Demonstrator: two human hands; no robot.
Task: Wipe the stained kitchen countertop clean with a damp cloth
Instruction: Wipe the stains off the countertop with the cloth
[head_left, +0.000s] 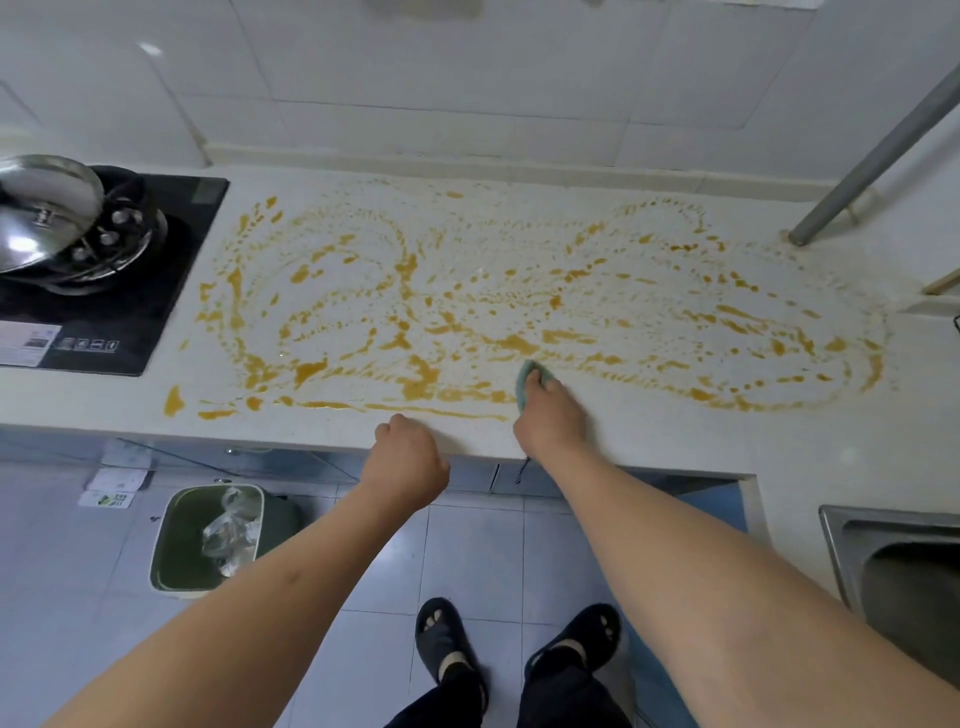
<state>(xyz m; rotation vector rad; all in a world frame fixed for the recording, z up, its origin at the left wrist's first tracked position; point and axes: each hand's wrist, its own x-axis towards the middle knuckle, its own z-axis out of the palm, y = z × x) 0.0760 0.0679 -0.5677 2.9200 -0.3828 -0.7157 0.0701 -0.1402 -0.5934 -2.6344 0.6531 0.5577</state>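
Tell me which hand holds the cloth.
The right hand grips the green cloth on the stained countertop; the left hand, a fist, holds nothing.

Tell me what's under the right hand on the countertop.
A green cloth, gripped by the right hand, pressed onto the orange stains near the countertop front edge. The surface beneath the cloth is hidden.

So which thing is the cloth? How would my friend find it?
Start at the long white countertop smeared with orange stains. Near its front edge, the right hand grips the cloth, a small blue-green wad peeking from the fingers. Nothing else on the counter is that colour.
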